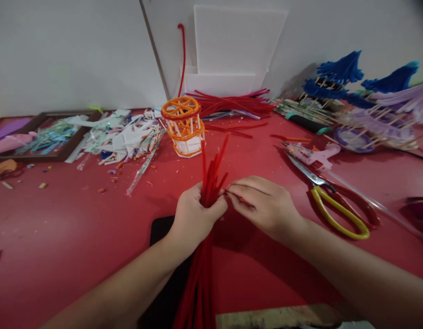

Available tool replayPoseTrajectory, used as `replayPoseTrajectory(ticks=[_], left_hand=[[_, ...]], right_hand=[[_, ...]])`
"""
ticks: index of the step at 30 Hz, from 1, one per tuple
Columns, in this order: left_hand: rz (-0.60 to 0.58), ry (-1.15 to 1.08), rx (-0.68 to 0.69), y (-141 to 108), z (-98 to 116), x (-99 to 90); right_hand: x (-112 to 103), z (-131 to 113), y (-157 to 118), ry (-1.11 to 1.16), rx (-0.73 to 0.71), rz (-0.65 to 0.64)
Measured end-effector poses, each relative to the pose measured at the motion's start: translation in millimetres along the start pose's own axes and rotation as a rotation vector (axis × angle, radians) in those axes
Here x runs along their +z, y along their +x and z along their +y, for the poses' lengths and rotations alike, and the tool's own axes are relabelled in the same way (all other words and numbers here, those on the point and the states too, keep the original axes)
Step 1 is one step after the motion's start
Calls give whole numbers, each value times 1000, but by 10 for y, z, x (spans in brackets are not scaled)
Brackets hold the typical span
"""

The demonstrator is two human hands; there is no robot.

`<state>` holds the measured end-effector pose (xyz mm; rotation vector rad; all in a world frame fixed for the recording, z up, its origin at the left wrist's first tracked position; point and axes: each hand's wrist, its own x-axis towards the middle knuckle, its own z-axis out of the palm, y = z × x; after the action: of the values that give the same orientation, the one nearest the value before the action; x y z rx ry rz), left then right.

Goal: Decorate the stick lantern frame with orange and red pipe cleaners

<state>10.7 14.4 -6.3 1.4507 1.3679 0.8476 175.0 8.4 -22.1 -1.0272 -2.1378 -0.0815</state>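
Note:
A bundle of red pipe cleaners (202, 278) stands upright in my left hand (197, 214), which is wrapped around it near the top. Several tips fan out above my thumb at uneven heights, and the long lower ends hang toward the bottom of the view. Beside my left thumb, my right hand (262, 201) has its fingertips pinched together; what lies between them is too small to make out. Just beyond the bundle stands a small orange and white tower (184, 125) built of sticks and pipe cleaners.
Scissors (321, 192) and a pink glue gun (316, 155) lie to the right. Blue and lilac roofed stick models (379, 100) stand behind them. White scraps (125, 132) are heaped at the left. More red pipe cleaners (232, 105) lie near white boards (237, 41). A black flat object (161, 228) lies below my left hand.

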Motion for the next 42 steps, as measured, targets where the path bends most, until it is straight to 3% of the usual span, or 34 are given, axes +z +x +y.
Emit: replayPoseTrajectory(ticks=[6,12,17,25,31,34,37,42], left_hand=[[-78,77,6,-14,-40,1],[-139,81,-7,-7,-33,-2],[-217,21,-58,4,-12,-6],[-225,-64,-95,57,10,-13],[-300,-96,-107,-9,3,-6],[-298,-148,-158,-29,7,16],[-272,-212,-169,-13,4,30],[-292,-213,-131,7,-3,21]], right_hand=[[-68,134,6,65,-119,-171],[-134,165,17,118,-128,-275],[-104,129,8,179,-13,-286],[14,-38,-4,93,165,-244],[-71,250,25,15,295,-386],[-182,365,18,31,280,-317],[-224,296,9,186,222,-231],[-200,190,-8,371,85,-268]])
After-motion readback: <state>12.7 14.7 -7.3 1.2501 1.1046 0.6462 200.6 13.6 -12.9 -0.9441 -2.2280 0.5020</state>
